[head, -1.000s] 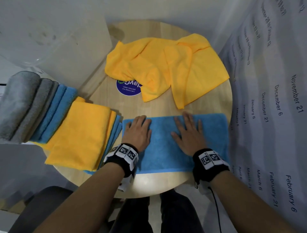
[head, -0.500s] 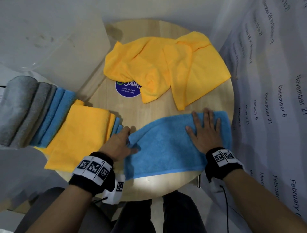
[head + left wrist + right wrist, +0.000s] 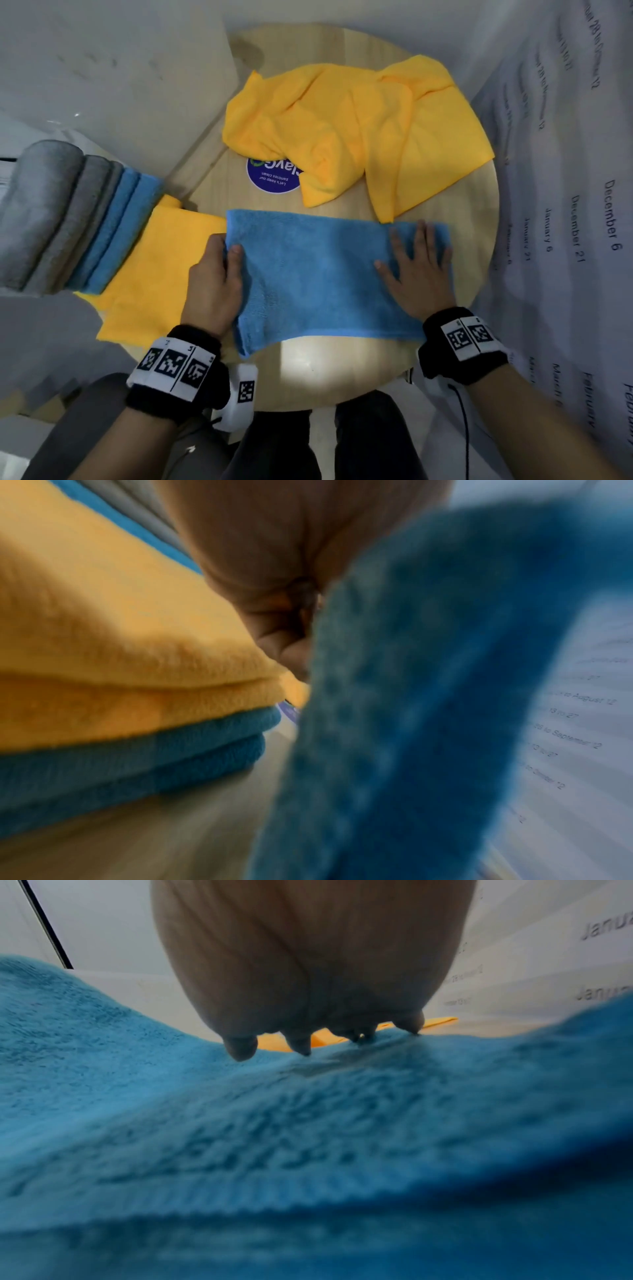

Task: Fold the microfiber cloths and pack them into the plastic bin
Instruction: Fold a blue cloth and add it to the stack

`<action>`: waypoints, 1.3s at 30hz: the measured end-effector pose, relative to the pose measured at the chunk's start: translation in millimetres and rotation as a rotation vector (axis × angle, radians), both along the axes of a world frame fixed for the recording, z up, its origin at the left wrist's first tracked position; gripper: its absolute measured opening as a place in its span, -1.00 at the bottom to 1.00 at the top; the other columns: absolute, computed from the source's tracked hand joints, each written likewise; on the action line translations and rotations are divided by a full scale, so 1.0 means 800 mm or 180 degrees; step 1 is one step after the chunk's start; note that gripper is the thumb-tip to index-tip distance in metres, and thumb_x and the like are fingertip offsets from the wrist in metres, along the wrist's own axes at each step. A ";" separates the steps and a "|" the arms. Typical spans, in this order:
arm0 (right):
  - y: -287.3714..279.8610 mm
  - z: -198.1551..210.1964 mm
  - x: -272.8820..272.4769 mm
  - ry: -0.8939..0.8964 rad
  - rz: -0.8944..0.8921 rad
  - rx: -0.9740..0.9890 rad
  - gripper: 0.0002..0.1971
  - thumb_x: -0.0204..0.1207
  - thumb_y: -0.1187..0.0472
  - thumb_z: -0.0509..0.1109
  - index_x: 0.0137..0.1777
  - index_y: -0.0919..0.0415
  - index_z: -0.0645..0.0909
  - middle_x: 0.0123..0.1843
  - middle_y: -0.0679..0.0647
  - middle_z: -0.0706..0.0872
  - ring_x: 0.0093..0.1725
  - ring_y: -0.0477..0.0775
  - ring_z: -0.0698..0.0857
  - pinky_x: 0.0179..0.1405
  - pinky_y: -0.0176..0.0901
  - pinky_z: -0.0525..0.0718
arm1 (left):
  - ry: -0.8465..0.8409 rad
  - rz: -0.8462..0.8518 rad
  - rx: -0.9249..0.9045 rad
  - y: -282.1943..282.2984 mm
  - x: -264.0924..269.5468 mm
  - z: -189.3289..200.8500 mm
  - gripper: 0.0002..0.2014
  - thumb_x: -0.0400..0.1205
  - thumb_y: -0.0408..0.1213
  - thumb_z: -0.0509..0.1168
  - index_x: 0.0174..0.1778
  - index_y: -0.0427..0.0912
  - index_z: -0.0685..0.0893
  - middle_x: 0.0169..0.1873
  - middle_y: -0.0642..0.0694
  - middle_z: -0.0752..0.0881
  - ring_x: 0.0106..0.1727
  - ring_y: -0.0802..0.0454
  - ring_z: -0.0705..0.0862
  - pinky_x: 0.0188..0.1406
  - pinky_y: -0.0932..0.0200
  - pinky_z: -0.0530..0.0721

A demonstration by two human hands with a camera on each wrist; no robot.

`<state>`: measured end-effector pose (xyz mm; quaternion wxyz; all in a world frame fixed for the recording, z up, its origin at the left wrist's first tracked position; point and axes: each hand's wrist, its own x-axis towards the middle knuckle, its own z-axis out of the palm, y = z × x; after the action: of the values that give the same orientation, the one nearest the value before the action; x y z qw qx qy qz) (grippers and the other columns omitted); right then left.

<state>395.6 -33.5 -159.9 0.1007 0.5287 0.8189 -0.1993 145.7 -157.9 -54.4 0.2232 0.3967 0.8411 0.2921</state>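
A blue microfiber cloth (image 3: 318, 270), folded into a long strip, lies across the near half of the round wooden table (image 3: 342, 373). My left hand (image 3: 219, 274) grips its left end, thumb on top and fingers underneath, and that end is lifted off the table; the left wrist view shows the raised blue cloth (image 3: 411, 696) blurred. My right hand (image 3: 418, 270) lies flat with spread fingers on the cloth's right end; the right wrist view shows those fingertips (image 3: 240, 1049) pressing the blue cloth (image 3: 308, 1137). No plastic bin is identifiable.
A crumpled yellow cloth (image 3: 356, 133) lies at the table's far side, partly covering a round blue sticker (image 3: 270, 174). Folded yellow cloths (image 3: 154, 270) on blue ones (image 3: 137, 758) sit at the left, beside a row of folded grey and blue cloths (image 3: 68, 212). A printed sheet (image 3: 565, 205) hangs right.
My left hand went from lying flat on the cloth to gripping its left end and lifting it. My right hand slid to the cloth's right end and stays flat.
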 end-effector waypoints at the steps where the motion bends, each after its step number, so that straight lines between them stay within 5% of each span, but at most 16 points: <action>1: -0.002 -0.003 -0.005 -0.0054 0.0055 -0.0049 -0.13 0.37 -0.39 -0.44 0.68 -0.03 -0.16 0.69 0.29 -0.24 0.67 0.25 -0.27 0.54 0.42 -0.19 | 0.0102 0.0026 -0.0002 0.000 -0.003 0.006 -0.82 0.75 -0.23 0.08 0.08 -0.26 0.49 -0.30 0.01 0.60 -0.30 -0.02 0.53 -0.44 0.14 0.29; 6: -0.004 -0.015 -0.015 -0.0156 0.0175 -0.0026 -0.13 0.38 -0.40 -0.44 0.67 -0.01 -0.23 0.68 0.31 -0.27 0.67 0.28 -0.26 0.52 0.45 -0.23 | 0.0303 -0.0163 -0.0170 0.006 -0.004 0.023 -0.75 0.74 -0.19 0.08 0.27 -0.21 0.47 -0.11 -0.22 0.72 -0.03 -0.28 0.64 -0.18 -0.02 0.53; 10: -0.003 -0.013 -0.012 -0.0048 0.0171 -0.0112 -0.12 0.35 -0.42 -0.45 0.66 -0.03 -0.29 0.68 0.28 -0.32 0.66 0.25 -0.31 0.51 0.40 -0.33 | 0.0335 -0.0651 -0.0015 0.029 0.023 0.019 -0.81 0.72 -0.23 0.12 0.17 -0.22 0.53 -0.34 -0.07 0.65 -0.22 -0.24 0.64 -0.33 0.03 0.39; 15: 0.001 -0.004 -0.005 0.0177 0.0049 -0.0359 -0.22 0.49 -0.41 -0.28 0.66 -0.10 -0.30 0.67 0.20 -0.40 0.63 0.15 -0.43 0.54 0.30 -0.38 | 0.0197 -0.1056 -0.0199 0.069 0.078 -0.006 -0.72 0.72 -0.21 0.09 0.27 -0.26 0.50 -0.17 -0.33 0.71 -0.09 -0.34 0.64 -0.20 -0.07 0.49; 19: -0.001 0.009 0.008 0.0417 -0.0399 -0.0087 -0.33 0.65 -0.15 0.11 0.68 0.06 0.01 0.69 0.31 -0.13 0.67 0.28 -0.14 0.58 0.28 -0.06 | 0.0040 -0.1067 -0.0921 0.102 0.118 -0.041 -0.70 0.73 -0.19 0.06 0.31 -0.25 0.43 0.04 -0.38 0.66 0.10 -0.37 0.60 -0.08 -0.07 0.50; 23: -0.003 0.025 0.017 0.0644 -0.1006 0.0105 -0.34 0.50 0.00 0.40 0.54 0.21 0.30 0.44 0.37 0.34 0.40 0.38 0.35 0.33 0.16 0.39 | -0.0149 -0.0977 -0.1341 0.112 0.134 -0.063 -0.57 0.74 -0.13 0.04 0.52 -0.17 0.27 0.19 -0.38 0.57 0.20 -0.35 0.57 0.08 -0.10 0.53; 27: -0.002 0.030 0.016 0.0613 -0.1214 -0.0060 -0.25 0.47 0.00 0.46 0.57 0.23 0.23 0.37 0.35 0.38 0.33 0.35 0.38 0.27 0.08 0.41 | -0.0192 -0.0963 -0.1394 0.110 0.137 -0.070 -0.30 0.63 0.18 0.16 0.61 -0.10 0.16 0.30 -0.30 0.55 0.32 -0.29 0.52 0.19 -0.08 0.52; 31: 0.003 0.030 0.014 0.0698 -0.1352 -0.0224 -0.22 0.46 0.02 0.49 0.57 0.22 0.20 0.36 0.33 0.37 0.33 0.31 0.38 0.25 0.05 0.44 | 0.0677 -0.1676 -0.0628 0.106 0.129 -0.076 -0.32 0.57 0.18 0.23 0.57 -0.03 0.28 0.31 -0.16 0.48 0.31 -0.14 0.48 0.11 -0.14 0.59; 35: 0.006 0.030 0.014 0.0812 -0.1473 -0.0302 -0.21 0.41 0.05 0.53 0.57 0.20 0.23 0.35 0.33 0.36 0.33 0.33 0.40 0.25 0.06 0.45 | 0.1410 -0.3036 -0.0833 0.102 0.124 -0.098 -0.37 0.53 0.19 0.24 0.53 0.11 0.35 0.58 -0.19 0.20 0.62 -0.27 0.07 0.43 -0.49 0.15; 39: 0.005 0.028 0.018 0.0801 -0.1491 -0.0361 -0.24 0.43 0.01 0.51 0.57 0.11 0.25 0.36 0.26 0.34 0.33 0.29 0.38 0.25 0.07 0.46 | 0.1611 -0.2945 -0.1297 0.092 0.108 -0.110 -0.31 0.60 0.24 0.06 0.63 0.11 0.08 0.66 -0.02 -0.08 0.66 -0.17 -0.21 0.51 -0.46 -0.12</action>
<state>409.6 -29.1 -137.7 -0.0212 0.6684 0.6679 -0.3268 232.4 -84.3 -142.7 0.1914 0.7306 0.6463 -0.1088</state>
